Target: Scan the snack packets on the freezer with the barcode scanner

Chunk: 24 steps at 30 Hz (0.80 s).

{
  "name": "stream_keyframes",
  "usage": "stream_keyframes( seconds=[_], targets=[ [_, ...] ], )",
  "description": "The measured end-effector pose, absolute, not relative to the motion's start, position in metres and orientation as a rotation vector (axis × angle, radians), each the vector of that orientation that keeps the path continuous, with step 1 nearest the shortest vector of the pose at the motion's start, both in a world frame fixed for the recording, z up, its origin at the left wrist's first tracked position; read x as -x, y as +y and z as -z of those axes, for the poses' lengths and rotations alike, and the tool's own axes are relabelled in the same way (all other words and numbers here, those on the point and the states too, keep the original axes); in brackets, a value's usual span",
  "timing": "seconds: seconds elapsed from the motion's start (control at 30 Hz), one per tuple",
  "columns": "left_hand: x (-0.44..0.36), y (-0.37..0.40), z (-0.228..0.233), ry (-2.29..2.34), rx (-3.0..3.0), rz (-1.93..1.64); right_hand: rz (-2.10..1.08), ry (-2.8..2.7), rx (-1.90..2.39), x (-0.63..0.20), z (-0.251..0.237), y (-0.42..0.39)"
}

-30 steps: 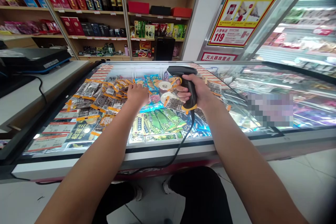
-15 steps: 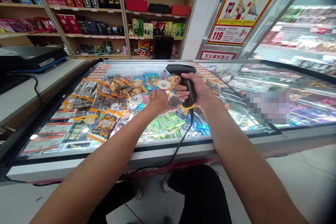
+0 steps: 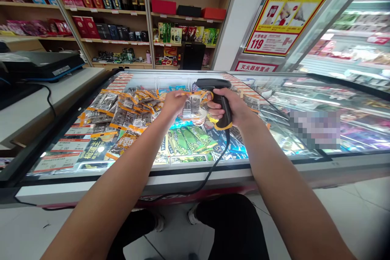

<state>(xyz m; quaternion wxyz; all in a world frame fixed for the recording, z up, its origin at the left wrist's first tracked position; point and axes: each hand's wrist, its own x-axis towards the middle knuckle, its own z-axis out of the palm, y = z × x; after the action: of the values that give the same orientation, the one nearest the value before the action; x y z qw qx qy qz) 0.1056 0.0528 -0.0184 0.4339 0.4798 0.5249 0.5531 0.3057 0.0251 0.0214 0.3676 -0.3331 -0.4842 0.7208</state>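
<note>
My right hand (image 3: 233, 107) grips a black barcode scanner (image 3: 217, 93) with a yellow base, its head pointing left over the glass-topped freezer (image 3: 195, 170). My left hand (image 3: 173, 103) holds a clear snack packet (image 3: 191, 105) with orange trim upright just in front of the scanner's head. Beneath both hands lie several orange-edged snack packets (image 3: 122, 109) and green bean packets (image 3: 185, 140) on the glass. The scanner's black cable (image 3: 210, 170) hangs down over the freezer's front edge.
A white counter (image 3: 36, 101) with a black device (image 3: 39, 65) stands at the left. Wooden shelves (image 3: 122, 16) of bottles and boxes fill the back. A second glass freezer (image 3: 335, 105) runs to the right. My legs are below, on a white tiled floor.
My left hand moved right from the packet pile, picked up a clear snack packet and raised it in front of the scanner. The right hand stayed nearly still.
</note>
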Motion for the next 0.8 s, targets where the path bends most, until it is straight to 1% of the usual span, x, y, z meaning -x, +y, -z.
stream_keyframes(
  seconds=[0.2,0.53,0.7,0.8],
  targets=[
    [-0.087,0.071,0.020,1.327,-0.921,-1.373,-1.930,-1.439,0.966,-0.310,-0.020,0.021],
    [-0.079,0.079,0.026,1.312,-0.907,-1.418,-1.917,-1.385,0.979,-0.311,-0.017,0.023],
    [-0.073,0.080,0.023,1.431,-1.180,-1.497,-1.846,-1.367,0.965,-0.311,-0.021,0.023],
    [-0.064,0.073,0.012,1.597,-1.445,-1.542,-1.649,-1.284,0.990,-0.310,-0.020,0.027]
  ],
)
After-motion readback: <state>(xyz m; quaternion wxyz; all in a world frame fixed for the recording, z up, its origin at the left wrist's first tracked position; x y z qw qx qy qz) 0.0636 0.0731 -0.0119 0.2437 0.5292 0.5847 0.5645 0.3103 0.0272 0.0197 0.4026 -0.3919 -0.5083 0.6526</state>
